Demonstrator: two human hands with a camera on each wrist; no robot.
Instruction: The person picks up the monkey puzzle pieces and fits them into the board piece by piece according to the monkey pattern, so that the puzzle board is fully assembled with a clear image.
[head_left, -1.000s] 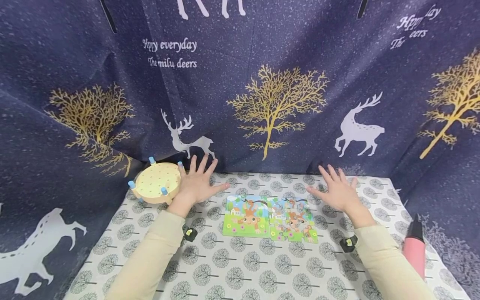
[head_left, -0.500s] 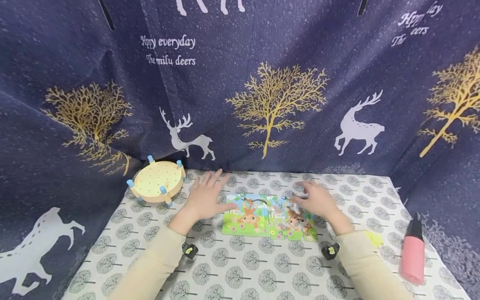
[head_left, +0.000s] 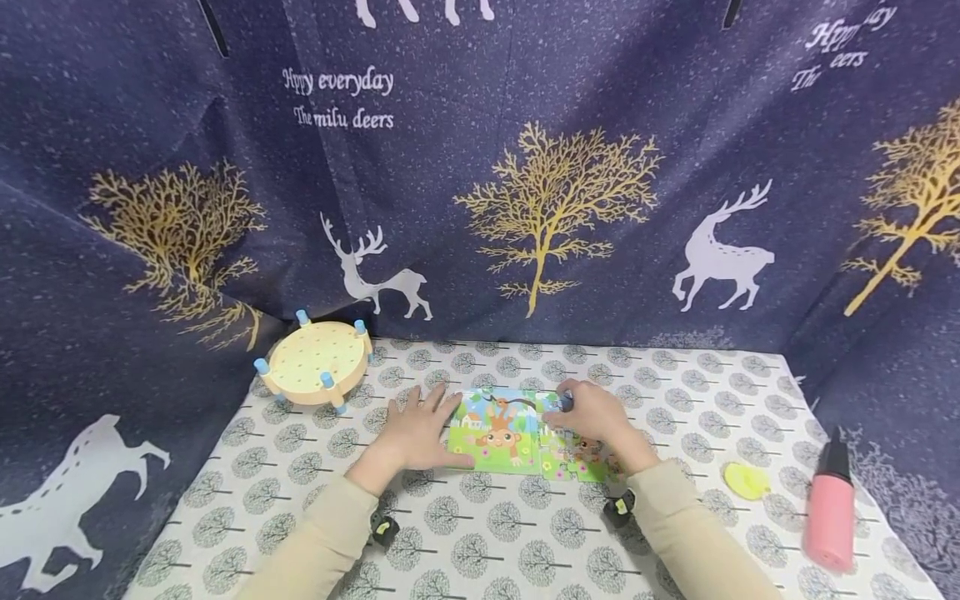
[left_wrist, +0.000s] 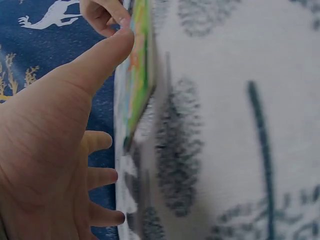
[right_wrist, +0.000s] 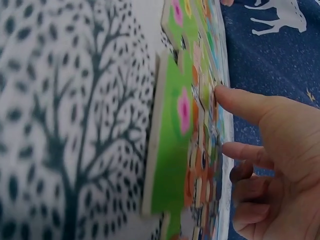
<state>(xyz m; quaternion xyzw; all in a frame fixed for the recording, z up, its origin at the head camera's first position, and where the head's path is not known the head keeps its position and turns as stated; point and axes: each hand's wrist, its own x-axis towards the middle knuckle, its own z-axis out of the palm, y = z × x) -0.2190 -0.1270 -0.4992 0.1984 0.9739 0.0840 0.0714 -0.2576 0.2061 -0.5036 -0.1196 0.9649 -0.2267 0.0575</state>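
Observation:
My left hand (head_left: 416,433) lies fingers spread at the left side of a finished monkey picture board (head_left: 501,450), its thumb over the board's lower left corner. In the left wrist view, the left thumb (left_wrist: 107,55) overlaps the board's edge and the fingers are apart. Beside the board, on its right, lies a jigsaw puzzle (head_left: 562,462) with the same monkey picture. My right hand (head_left: 600,417) is over its upper part. In the right wrist view, its thumb and index tips meet the jigsaw pieces (right_wrist: 172,150) with a gap between them; the other fingers curl in. I cannot tell whether they pinch a piece.
A round wooden pegboard (head_left: 315,358) with blue-tipped pegs stands at the table's back left. At the right are a yellow flat object (head_left: 746,481) and a pink bottle-like object (head_left: 830,521) with a black tip. A dark blue curtain (head_left: 420,167) hangs behind the tree-print tablecloth (head_left: 465,542).
My right hand has moved left and down onto the jigsaw, its fingers bending from spread. My left hand has come down from near the pegboard to the board's left edge. The yellow object is now uncovered.

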